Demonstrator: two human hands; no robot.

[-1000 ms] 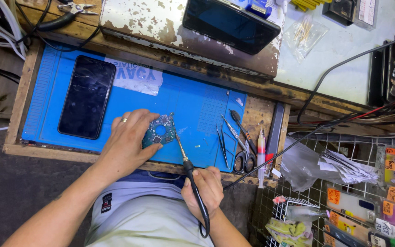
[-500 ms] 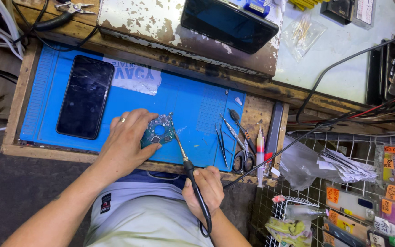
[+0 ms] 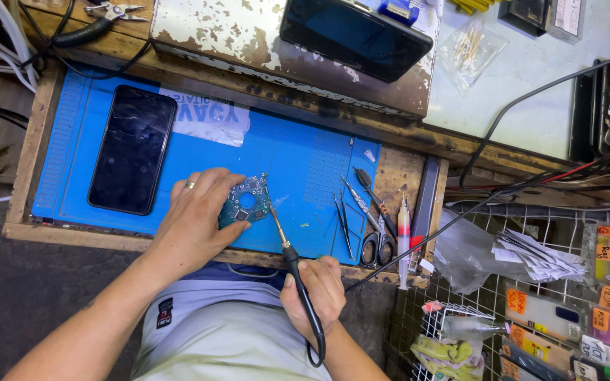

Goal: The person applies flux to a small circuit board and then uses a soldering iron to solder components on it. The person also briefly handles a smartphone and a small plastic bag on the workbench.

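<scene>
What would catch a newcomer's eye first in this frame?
The blue mat at centre, where the left hand pins a small green circuit board. The right hand holds a soldering iron with its tip at the board's edge. A dark phone lies to the left.

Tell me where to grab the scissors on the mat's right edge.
Grip the scissors by the black finger loops, which lie at the near end, toward the person. Come from the near side: the blades point away, and tweezers lie close on their left, a pen-like tool on their right.
</scene>
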